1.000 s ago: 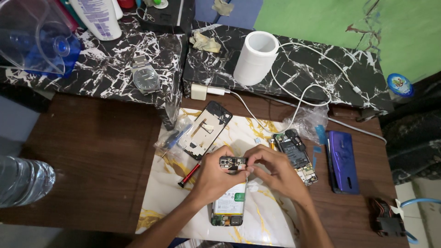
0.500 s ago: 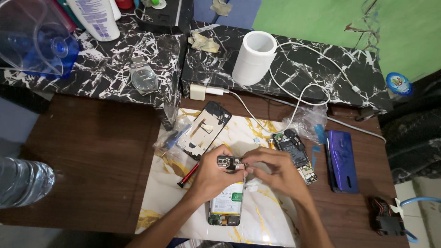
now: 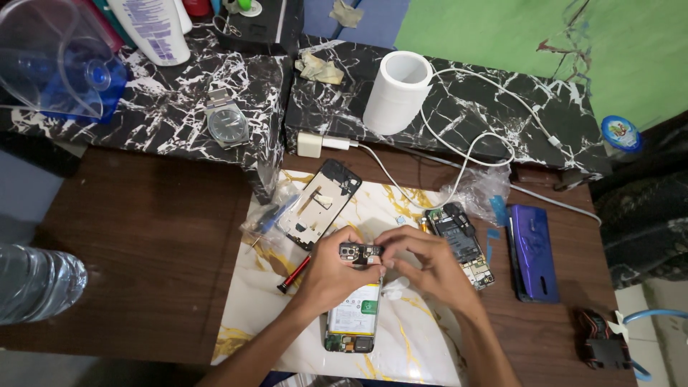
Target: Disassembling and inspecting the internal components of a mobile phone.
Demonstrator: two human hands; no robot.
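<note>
Over the opened phone (image 3: 352, 315) on the mat, left hand (image 3: 331, 269) & right hand (image 3: 423, 259) pinch a small camera board (image 3: 360, 251) btwn fingertips; mid-disassembly, likely. Next move needs steady, light grip.

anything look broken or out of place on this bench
Yes. Both hands, left and right, pinch a small camera board over an opened phone with its battery bare. A stripped phone frame lies askew on the white mat, and a purple back cover lies apart.
</note>
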